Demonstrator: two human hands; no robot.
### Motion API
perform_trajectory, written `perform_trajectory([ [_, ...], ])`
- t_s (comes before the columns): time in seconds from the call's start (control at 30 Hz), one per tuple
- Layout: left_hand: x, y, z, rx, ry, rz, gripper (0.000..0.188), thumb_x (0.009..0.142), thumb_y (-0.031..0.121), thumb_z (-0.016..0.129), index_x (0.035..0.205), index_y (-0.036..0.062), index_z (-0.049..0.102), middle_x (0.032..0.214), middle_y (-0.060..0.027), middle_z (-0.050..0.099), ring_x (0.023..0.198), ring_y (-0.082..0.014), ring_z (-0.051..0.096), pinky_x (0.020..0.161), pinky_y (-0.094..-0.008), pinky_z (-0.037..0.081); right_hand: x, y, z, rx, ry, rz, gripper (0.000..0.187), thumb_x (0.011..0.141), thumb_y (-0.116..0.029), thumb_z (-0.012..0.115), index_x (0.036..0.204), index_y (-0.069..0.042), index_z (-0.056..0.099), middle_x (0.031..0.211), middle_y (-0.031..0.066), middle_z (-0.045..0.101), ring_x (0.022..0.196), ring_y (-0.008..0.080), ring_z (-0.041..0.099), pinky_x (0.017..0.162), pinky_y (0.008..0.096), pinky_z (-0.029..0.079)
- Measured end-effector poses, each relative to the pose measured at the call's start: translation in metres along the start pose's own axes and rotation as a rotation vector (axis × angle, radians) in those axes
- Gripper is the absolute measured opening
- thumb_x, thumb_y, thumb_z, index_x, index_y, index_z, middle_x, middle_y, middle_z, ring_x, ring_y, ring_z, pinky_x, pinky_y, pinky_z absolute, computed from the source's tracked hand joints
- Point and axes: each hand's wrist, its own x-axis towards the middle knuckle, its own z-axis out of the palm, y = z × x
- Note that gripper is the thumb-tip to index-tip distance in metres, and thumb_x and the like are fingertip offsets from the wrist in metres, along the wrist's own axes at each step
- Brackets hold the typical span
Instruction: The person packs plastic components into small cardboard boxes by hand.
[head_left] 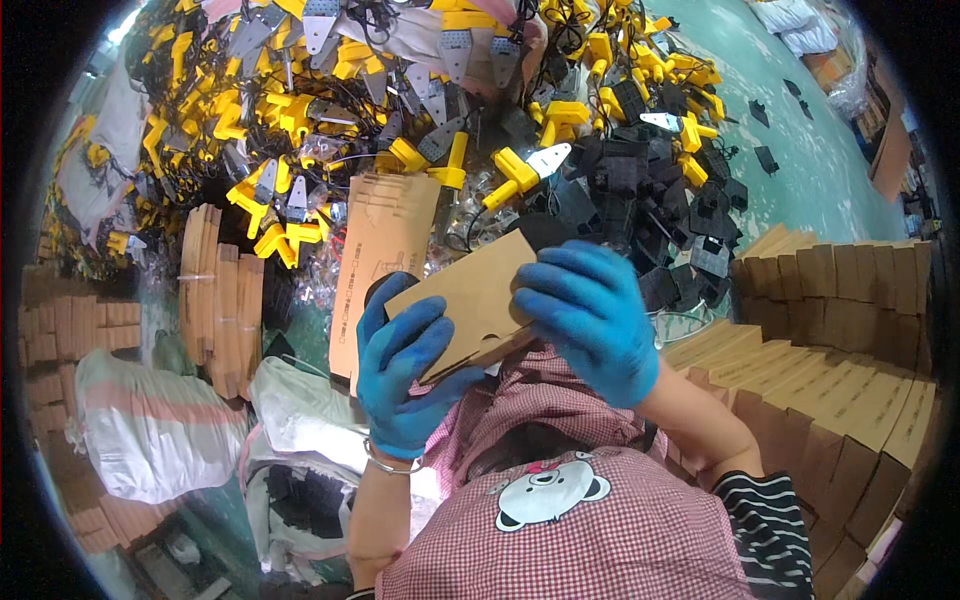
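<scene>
Between blue-gloved left hand [405,365], cupping near-left end, and blue-gloved right hand [595,320], clasping far-right end: brown oblong cardboard box [475,295], long axis oblique.

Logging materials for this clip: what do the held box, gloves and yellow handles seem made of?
Held box: seemingly matte cardboard, by its plain tan faces and folded edges. Blue gloves: dull and wrinkled, perhaps coated fabric or rubber. Yellow handles: probably moulded plastic, being smooth and evenly coloured.
</scene>
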Motion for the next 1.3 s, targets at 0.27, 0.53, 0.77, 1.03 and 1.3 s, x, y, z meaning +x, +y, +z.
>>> perform_trajectory([
  [0.27,0.005,0.011,0.011,0.061,0.061,-0.094,0.042,0.071,0.021,0.090,0.106,0.0118,0.068,0.137,-0.0172,0.056,0.129,-0.0385,0.051,0.108,-0.0488,0.043,-0.014,-0.011,-0.015,0.220,0.144,0.379,0.061,0.080,-0.005,0.076,0.138,-0.009,0.059,0.128,0.0149,0.059,0.116,0.0327,0.059,0.100,0.0405,0.048],
  [0.53,-0.001,0.011,0.017,0.021,0.104,-0.125,0.040,0.072,0.020,0.088,0.105,0.0120,0.066,0.136,-0.0173,0.054,0.132,-0.0384,0.049,0.111,-0.0484,0.039,0.003,-0.016,-0.016,0.384,-0.025,0.543,0.064,0.076,-0.002,0.082,0.135,-0.013,0.063,0.123,0.0088,0.057,0.115,0.0231,0.060,0.099,0.0361,0.049],
  [0.77,-0.013,-0.003,0.034,-0.414,0.298,-0.381,0.028,0.077,0.019,0.078,0.102,0.0110,0.067,0.149,-0.0135,0.045,0.133,-0.0337,0.044,0.114,-0.0481,0.033,0.070,-0.015,-0.014,-0.114,-0.484,-0.146,0.064,0.076,-0.030,0.076,0.132,-0.007,0.059,0.121,0.0144,0.061,0.116,0.0344,0.058,0.099,0.0476,0.044],
  [1.03,-0.041,-0.297,0.014,-0.014,0.277,-0.298,0.042,0.103,0.027,0.052,0.127,-0.0058,0.060,0.122,-0.0193,0.066,0.110,-0.0280,0.063,0.099,-0.0356,0.049,0.064,-0.035,-0.143,-0.464,-0.093,0.043,0.090,0.075,-0.041,0.082,0.146,-0.001,0.044,0.121,0.0205,0.056,0.112,0.0385,0.056,0.092,0.0503,0.045],
  [1.3,-0.004,-0.294,0.161,-0.391,0.137,-0.434,0.035,0.098,0.013,0.062,0.127,-0.0053,0.058,0.119,-0.0178,0.065,0.106,-0.0274,0.063,0.092,-0.0341,0.052,-0.049,-0.194,-0.265,-1.602,0.622,-0.021,0.055,0.070,-0.015,0.073,0.123,-0.008,0.064,0.117,0.0118,0.061,0.112,0.0346,0.056,0.100,0.0523,0.041],
])
